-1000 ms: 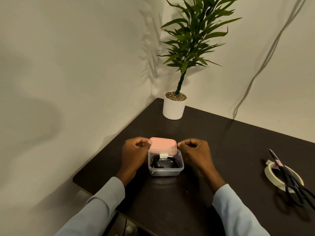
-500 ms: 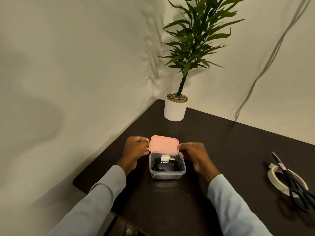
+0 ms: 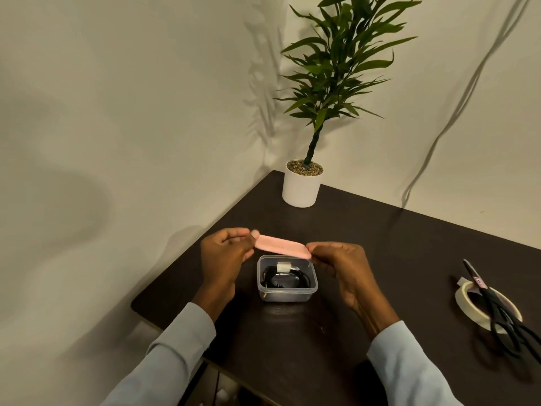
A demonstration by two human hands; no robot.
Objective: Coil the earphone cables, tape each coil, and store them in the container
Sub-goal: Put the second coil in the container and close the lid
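Pink plastic lid (image 3: 282,246) hovers above the clear plastic container (image 3: 287,294); we pinch its ends with left hand (image 3: 224,256) and right hand (image 3: 341,263), probably to close taped black earphone coils (image 3: 285,278) inside.

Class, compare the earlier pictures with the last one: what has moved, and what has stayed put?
The pink lid, held at its ends by the left hand and right hand, has tipped from upright behind the container to nearly flat above it. The container, coiled earphones, tape roll and scissors have not moved.

Dark table (image 3: 380,247): clear container (image 3: 287,293) centre, potted plant (image 3: 301,187) far corner, tape roll (image 3: 480,310) w/ scissors (image 3: 497,310) right.
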